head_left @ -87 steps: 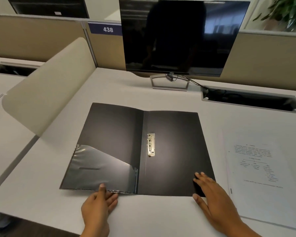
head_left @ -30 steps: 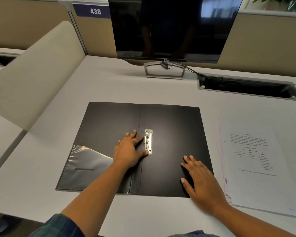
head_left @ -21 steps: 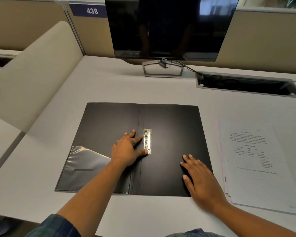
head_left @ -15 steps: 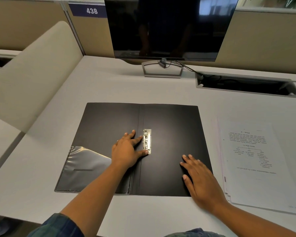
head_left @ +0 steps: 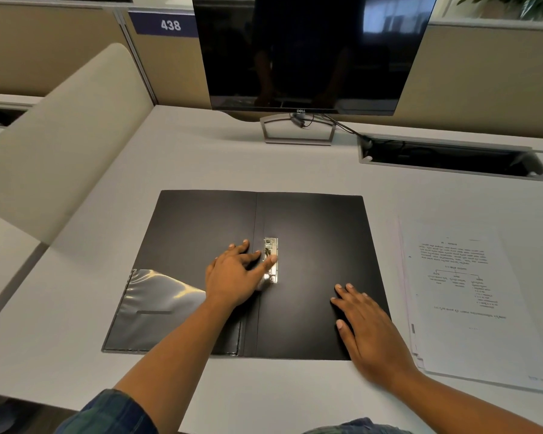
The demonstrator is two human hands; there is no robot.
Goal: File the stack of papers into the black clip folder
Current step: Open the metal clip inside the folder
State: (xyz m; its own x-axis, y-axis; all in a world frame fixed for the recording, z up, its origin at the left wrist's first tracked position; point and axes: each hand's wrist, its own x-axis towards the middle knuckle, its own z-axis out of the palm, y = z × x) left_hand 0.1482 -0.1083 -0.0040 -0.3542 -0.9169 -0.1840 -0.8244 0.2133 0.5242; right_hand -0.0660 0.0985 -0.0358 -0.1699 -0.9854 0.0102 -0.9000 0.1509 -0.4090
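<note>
The black clip folder (head_left: 311,245) lies open flat at frame centre, metal clip (head_left: 271,260) by its spine; the stack of papers (head_left: 470,296) rests just right of it, printed side up

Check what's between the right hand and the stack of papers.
Head view: nothing much. The right hand lies flat on the black clip folder's right edge; only a bare strip of desk separates it from the stack of papers.

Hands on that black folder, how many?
2. The left hand lies by the spine, fingertips on the metal clip. The right hand rests flat on the black folder, at its near right corner.
</note>
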